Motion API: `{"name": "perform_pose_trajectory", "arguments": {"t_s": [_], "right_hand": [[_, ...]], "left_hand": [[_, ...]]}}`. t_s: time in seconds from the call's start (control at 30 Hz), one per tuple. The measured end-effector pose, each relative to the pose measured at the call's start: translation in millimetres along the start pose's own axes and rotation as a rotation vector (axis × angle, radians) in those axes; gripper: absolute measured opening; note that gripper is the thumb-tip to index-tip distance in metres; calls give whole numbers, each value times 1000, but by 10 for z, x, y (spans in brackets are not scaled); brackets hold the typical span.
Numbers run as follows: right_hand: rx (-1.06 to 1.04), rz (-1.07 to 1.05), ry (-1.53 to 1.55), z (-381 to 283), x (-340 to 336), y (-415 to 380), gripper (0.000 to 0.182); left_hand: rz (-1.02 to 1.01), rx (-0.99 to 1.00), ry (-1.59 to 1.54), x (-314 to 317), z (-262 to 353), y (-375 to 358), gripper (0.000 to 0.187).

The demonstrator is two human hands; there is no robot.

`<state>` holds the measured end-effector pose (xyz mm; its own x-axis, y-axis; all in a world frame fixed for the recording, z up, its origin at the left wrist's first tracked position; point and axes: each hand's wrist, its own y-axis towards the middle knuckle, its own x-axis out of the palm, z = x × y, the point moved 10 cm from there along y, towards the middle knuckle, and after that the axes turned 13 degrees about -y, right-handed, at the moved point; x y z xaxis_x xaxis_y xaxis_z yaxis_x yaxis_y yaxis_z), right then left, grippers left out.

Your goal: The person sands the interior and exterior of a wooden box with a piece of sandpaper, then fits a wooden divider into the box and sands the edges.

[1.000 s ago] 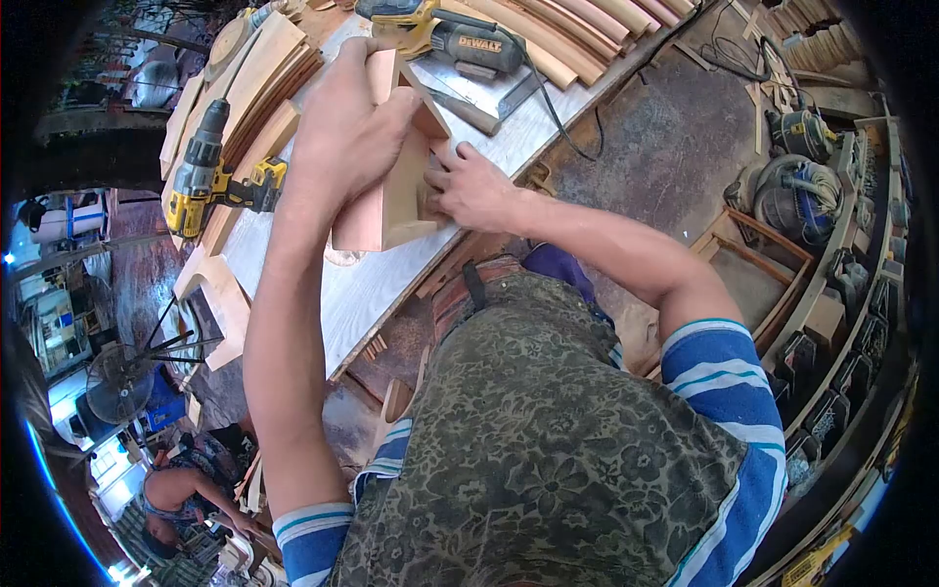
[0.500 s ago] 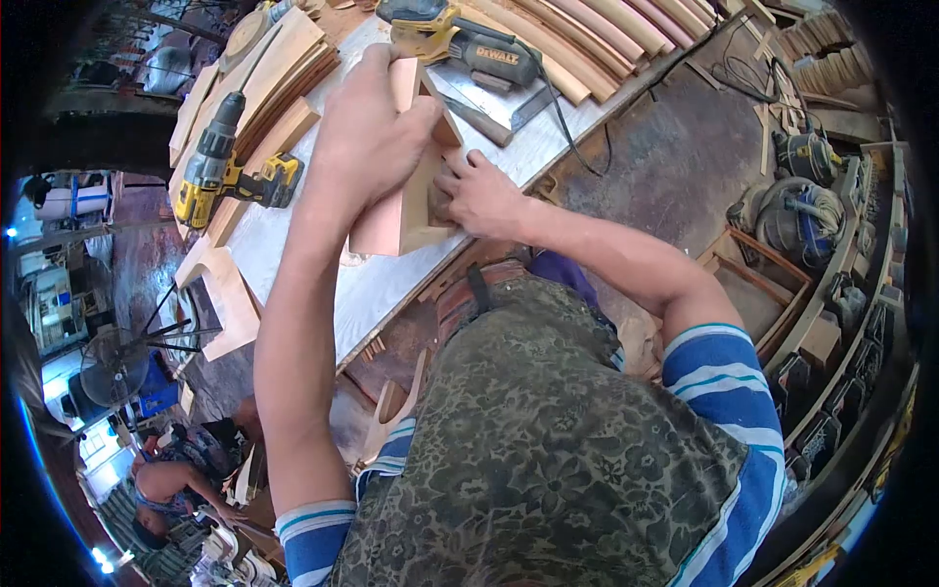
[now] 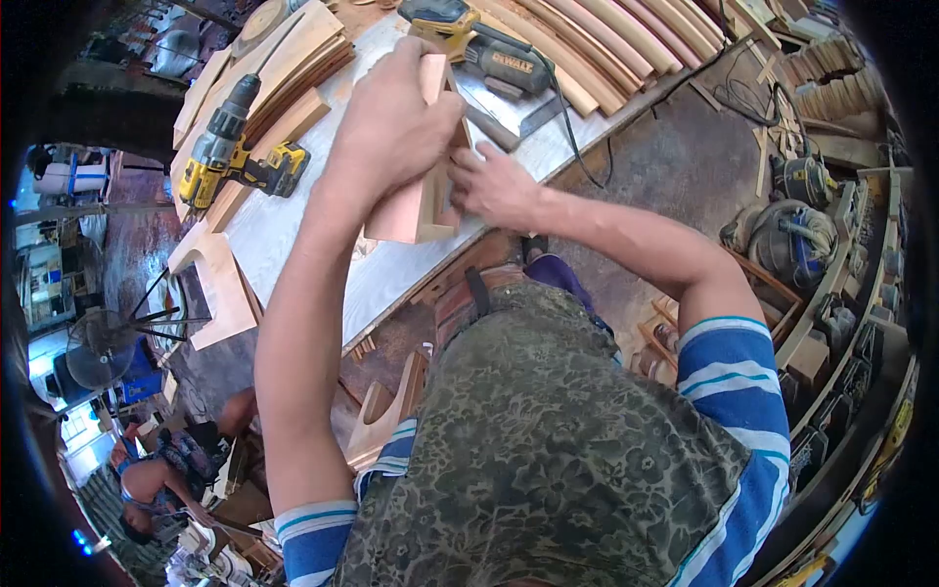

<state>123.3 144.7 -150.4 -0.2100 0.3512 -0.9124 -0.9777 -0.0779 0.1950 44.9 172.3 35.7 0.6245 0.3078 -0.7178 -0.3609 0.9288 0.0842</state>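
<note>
My left hand point(image 3: 396, 122) is closed over the top of a pale wooden workpiece point(image 3: 403, 217), thumb on one side and fingers over the other. The workpiece has a hollowed, box-like side facing right and stands on the table near its front edge. On that side, my right hand point(image 3: 494, 186) has its fingers bent and pressed against the wood. Something small and greyish may be under those fingertips, but I cannot make it out. A yellow and black cordless drill point(image 3: 235, 157) lies left of my left hand. Beyond the workpiece lies a yellow and black DeWalt power tool point(image 3: 504, 64).
The light grey tabletop point(image 3: 284, 235) carries stacked curved boards point(image 3: 303, 54) and long wooden strips point(image 3: 606, 49). A cut wooden piece point(image 3: 220, 289) juts over the left edge. A black cord point(image 3: 577, 147) hangs off the right side. Another person point(image 3: 161, 479) sits low at left, near a fan point(image 3: 103, 342).
The view has shifted slightly, so the table and tools sit a little differently. My left hand keeps its hold on the workpiece, while my right fingers have moved slightly along its side.
</note>
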Motion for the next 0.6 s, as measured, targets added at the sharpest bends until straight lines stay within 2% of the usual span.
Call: {"name": "perform_pose_trajectory", "arguments": {"t_s": [0.1,0.17,0.2,0.3,0.33,0.43,0.47,0.5,0.57,0.6], "right_hand": [[20,-23,29,54,32,-17,22],[83,-263,-63,74,225,63,23],[32,-321,-83,-68,186,80,24],[-7,-298,18,-68,70,61,25],[90,-136,-53,82,43,108,25],[129,-164,-53,87,103,77,24],[159,-136,71,117,63,60,28],[157,-132,64,120,17,17,28],[392,14,227,333,-213,-170,29],[531,-8,311,424,-214,-298,27]], "left_hand": [[3,11,-12,-8,-8,0,52],[6,17,-21,1,-29,-1,53],[2,16,-12,4,-22,6,54],[14,21,4,-11,-32,35,56],[14,20,5,-2,-36,19,56],[-14,-50,-8,-92,-80,-5,57],[-10,-47,-6,-154,-138,-8,57],[6,-81,-49,-248,-297,-3,59],[32,-109,-97,-457,-594,-32,60],[41,-110,-59,-581,-756,-73,61]]}}
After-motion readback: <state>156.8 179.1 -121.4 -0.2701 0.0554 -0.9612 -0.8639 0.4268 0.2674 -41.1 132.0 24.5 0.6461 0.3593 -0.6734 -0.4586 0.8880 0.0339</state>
